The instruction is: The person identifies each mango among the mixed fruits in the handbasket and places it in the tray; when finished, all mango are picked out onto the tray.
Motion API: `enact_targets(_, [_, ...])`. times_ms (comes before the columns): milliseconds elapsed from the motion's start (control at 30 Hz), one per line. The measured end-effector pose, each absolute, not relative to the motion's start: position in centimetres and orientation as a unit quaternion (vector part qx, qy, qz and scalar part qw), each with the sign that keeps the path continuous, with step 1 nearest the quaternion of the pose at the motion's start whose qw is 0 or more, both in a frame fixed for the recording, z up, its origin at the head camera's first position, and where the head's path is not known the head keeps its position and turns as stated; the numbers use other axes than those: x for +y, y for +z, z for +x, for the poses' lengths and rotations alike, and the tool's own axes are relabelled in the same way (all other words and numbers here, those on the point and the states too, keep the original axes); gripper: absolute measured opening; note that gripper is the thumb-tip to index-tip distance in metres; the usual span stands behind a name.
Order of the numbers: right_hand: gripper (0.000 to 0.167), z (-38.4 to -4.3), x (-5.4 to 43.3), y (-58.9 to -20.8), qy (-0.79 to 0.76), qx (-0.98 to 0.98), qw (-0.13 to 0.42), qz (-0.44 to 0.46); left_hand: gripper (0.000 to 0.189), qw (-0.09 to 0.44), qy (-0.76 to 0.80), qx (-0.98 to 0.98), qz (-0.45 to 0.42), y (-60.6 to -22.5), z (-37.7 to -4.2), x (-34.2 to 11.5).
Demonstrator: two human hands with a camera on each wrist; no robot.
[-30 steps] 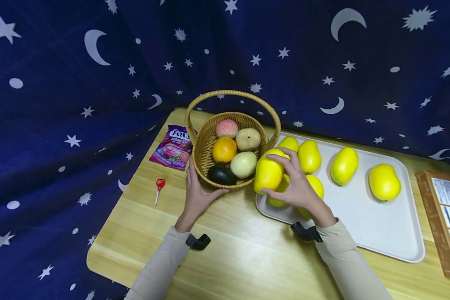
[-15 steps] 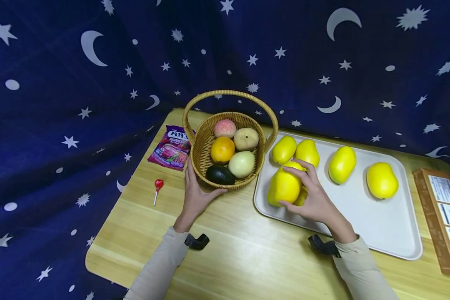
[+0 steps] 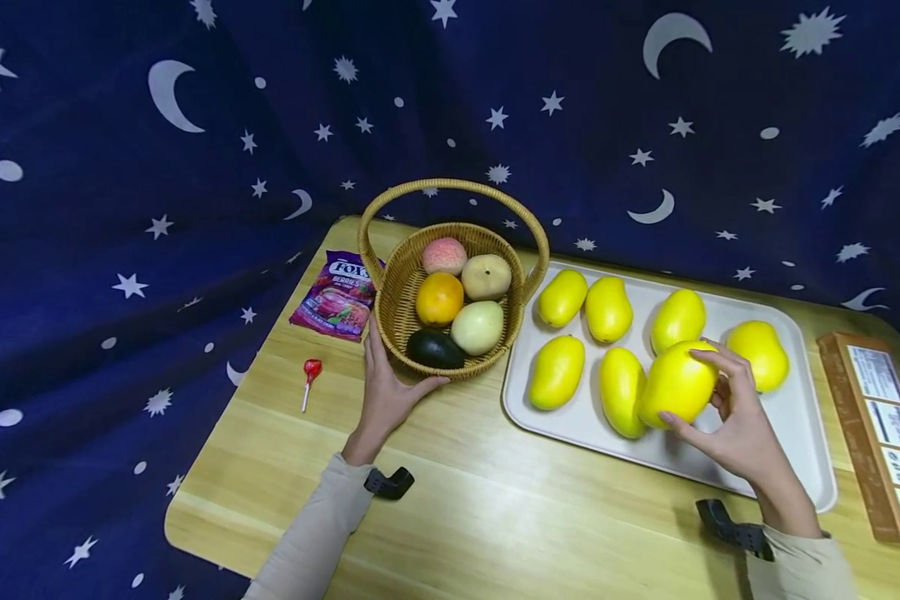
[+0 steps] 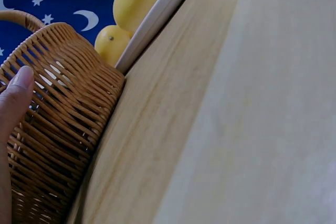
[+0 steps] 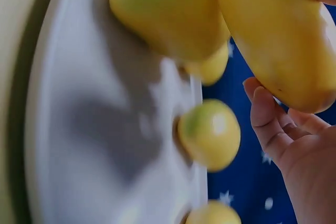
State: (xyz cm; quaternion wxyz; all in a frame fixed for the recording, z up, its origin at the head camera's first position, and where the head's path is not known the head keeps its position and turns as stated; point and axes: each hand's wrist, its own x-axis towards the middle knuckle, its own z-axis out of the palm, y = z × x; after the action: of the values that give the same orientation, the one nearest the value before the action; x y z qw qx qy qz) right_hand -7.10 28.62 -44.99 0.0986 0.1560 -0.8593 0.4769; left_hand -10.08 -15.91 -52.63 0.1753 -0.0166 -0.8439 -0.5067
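My right hand (image 3: 742, 425) holds a yellow mango (image 3: 678, 383) between thumb and fingertips above the tray (image 3: 727, 468). In the right wrist view, the held mango (image 5: 278, 40) appears raised, with the tray surface off to the left. Several more mangoes (image 3: 557, 372) lie on the tray in two loose rows. With fingers along the left side and thumb along the front, my left hand (image 3: 386, 396) touches the wicker basket (image 3: 392, 312). The thumb (image 4: 18, 93) lies against the outer weave in the left wrist view. The left fingertips are partly hidden by the basket.
Inside the basket are an orange fruit (image 3: 440, 298), a pink peach (image 3: 444, 256), a dark avocado (image 3: 433, 349) and two pale fruits. A purple candy bag (image 3: 337, 296) and red lollipop (image 3: 312, 375) lie left. A brown box (image 3: 873, 437) lies right of the tray.
My right hand has carried the mango from beside the basket's right rim rightward across the tray. The left hand has kept its place on the basket. The view has shifted slightly.
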Motion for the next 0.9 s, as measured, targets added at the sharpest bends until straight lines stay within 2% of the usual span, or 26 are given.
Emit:
enact_targets(467, [0.091,-5.4,33.1,-47.4,0.408,-0.91,0.017,0.07,0.142,0.181,-0.507,-0.843,-0.024,-52.8,-10.2,-16.0])
enact_targets(733, [0.086,-5.5,33.1,-47.7,0.367,-0.925,-0.01,0.096,0.143,0.184,-0.508,-0.841,-0.028,-52.7,-10.2,-16.0])
enact_targets(900, [0.083,-5.5,33.7,-47.7,0.363,-0.926,0.005,0.107,0.142,0.183,-0.509,-0.841,-0.027,-52.8,-10.2,-16.0])
